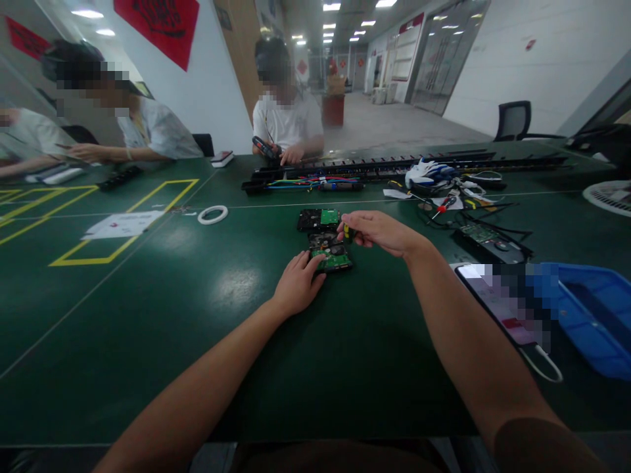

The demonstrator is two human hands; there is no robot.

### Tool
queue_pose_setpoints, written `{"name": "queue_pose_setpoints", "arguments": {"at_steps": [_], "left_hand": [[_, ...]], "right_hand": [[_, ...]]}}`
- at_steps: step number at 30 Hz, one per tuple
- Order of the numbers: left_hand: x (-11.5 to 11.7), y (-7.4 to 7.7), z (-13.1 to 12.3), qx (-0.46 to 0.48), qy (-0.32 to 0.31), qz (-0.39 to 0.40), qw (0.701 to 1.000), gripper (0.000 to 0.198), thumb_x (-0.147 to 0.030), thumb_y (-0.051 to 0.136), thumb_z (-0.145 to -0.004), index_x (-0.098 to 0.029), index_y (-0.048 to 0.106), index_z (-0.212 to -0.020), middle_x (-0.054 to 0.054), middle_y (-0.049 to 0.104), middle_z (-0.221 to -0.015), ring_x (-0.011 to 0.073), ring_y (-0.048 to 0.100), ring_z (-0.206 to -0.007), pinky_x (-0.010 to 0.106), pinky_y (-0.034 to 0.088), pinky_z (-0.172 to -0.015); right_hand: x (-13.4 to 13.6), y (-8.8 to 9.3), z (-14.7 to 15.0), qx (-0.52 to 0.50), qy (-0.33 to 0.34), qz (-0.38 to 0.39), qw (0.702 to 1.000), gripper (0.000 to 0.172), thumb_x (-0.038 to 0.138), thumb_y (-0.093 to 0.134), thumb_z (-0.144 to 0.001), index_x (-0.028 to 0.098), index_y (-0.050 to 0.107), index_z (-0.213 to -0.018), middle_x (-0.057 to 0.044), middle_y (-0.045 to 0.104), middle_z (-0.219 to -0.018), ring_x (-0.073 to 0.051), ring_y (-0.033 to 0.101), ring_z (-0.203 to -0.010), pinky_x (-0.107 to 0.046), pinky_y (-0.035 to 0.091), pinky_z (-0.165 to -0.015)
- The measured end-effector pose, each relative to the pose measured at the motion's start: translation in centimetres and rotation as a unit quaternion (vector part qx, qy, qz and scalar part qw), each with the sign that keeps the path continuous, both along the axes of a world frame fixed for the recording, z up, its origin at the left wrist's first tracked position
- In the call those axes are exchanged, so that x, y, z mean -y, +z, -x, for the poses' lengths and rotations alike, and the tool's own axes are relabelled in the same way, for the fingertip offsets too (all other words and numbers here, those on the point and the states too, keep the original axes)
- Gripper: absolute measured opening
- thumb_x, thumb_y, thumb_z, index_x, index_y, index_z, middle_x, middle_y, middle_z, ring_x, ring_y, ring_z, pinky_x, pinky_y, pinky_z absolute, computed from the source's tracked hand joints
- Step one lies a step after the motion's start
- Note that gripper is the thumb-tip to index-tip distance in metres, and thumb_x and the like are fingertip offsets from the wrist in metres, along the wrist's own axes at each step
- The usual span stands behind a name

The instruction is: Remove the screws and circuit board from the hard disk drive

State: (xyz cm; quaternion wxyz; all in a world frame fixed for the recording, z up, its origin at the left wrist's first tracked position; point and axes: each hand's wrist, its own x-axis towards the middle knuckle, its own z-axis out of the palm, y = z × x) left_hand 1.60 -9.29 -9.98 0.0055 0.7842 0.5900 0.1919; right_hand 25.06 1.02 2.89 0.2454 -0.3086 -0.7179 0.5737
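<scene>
On the green table lies a hard drive with a green circuit board [336, 261], nearest to me. My left hand [298, 286] presses against its left side, the thumb on the board's edge and the fingers along the side. Just above this drive, my right hand [377, 231] is closed around a small screwdriver [348, 232] with a yellow and black handle. Its tip is too small to make out. Behind the near drive sits a dark drive part [323, 240], and beyond that another black hard drive [309, 220] with a green board.
A white tape ring [213, 215] lies left. Cables [315, 182] and long black strips stretch across the back, where a person [288, 121] sits. To the right are gloves [428, 174], another circuit-board device [493, 242], a phone [493, 302] and a blue tray [591, 328].
</scene>
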Motion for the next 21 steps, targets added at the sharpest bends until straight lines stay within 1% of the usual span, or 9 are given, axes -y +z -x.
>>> {"name": "queue_pose_setpoints", "arguments": {"at_steps": [4,8,12,15,17,19,21], "left_hand": [[0.0,-0.1,0.1,0.007,-0.006,-0.005,1.0,0.052,-0.039,0.053,-0.105,-0.022,0.048,-0.154,0.018,0.053,-0.157,0.0365,0.044,-0.151,0.058,0.04,-0.122],[0.0,0.0,0.1,0.012,-0.007,-0.004,1.0,0.052,-0.039,0.053,-0.105,-0.024,0.048,-0.154,0.016,0.053,-0.156,0.0361,0.045,-0.152,0.058,0.041,-0.122],[0.1,0.2,0.0,0.011,-0.003,0.001,1.0,0.051,-0.039,0.052,-0.105,-0.023,0.049,-0.154,0.017,0.053,-0.156,0.0361,0.044,-0.152,0.058,0.04,-0.123],[0.1,0.2,-0.1,0.009,-0.002,0.005,1.0,0.052,-0.038,0.053,-0.105,-0.021,0.049,-0.154,0.019,0.051,-0.157,0.0365,0.044,-0.152,0.057,0.039,-0.123],[0.1,0.1,-0.1,0.007,-0.001,0.002,1.0,0.052,-0.038,0.053,-0.105,-0.021,0.049,-0.154,0.019,0.051,-0.158,0.0364,0.044,-0.152,0.057,0.039,-0.123],[0.0,-0.1,-0.1,0.006,-0.002,-0.003,1.0,0.052,-0.038,0.053,-0.104,-0.021,0.049,-0.153,0.018,0.051,-0.157,0.0362,0.043,-0.152,0.057,0.039,-0.123],[0.0,-0.3,0.0,0.007,-0.002,-0.008,1.0,0.052,-0.038,0.052,-0.105,-0.022,0.048,-0.153,0.018,0.052,-0.157,0.0362,0.043,-0.152,0.057,0.04,-0.123]], "right_hand": [[0.0,0.1,0.1,0.012,-0.038,-0.026,0.999,0.033,0.051,0.071,-0.094,0.02,0.072,-0.085,-0.007,0.073,-0.094,-0.012,0.053,-0.064,-0.024,0.036,-0.047],[0.3,0.3,0.3,0.017,-0.067,-0.054,0.996,0.027,0.04,0.061,-0.096,0.018,0.071,-0.082,-0.006,0.071,-0.085,-0.012,0.051,-0.061,-0.026,0.035,-0.049],[0.7,0.7,0.6,0.019,-0.057,-0.097,0.993,0.026,0.033,0.052,-0.096,0.019,0.073,-0.087,-0.006,0.073,-0.092,-0.013,0.051,-0.064,-0.027,0.036,-0.052],[0.7,0.7,0.7,0.048,-0.043,-0.146,0.987,0.033,0.032,0.046,-0.099,0.02,0.074,-0.086,-0.006,0.073,-0.094,-0.015,0.055,-0.07,-0.029,0.039,-0.057],[0.7,0.8,0.8,0.089,-0.06,-0.21,0.972,0.038,0.032,0.043,-0.1,0.02,0.075,-0.083,-0.006,0.074,-0.094,-0.017,0.059,-0.077,-0.03,0.042,-0.066],[0.7,0.9,0.9,0.131,-0.095,-0.287,0.944,0.038,0.03,0.043,-0.101,0.021,0.076,-0.084,-0.006,0.075,-0.094,-0.02,0.063,-0.086,-0.033,0.043,-0.076],[0.9,1.0,1.0,0.157,-0.112,-0.341,0.92,0.036,0.029,0.045,-0.101,0.021,0.077,-0.086,-0.007,0.076,-0.097,-0.023,0.065,-0.094,-0.035,0.043,-0.084]]}}
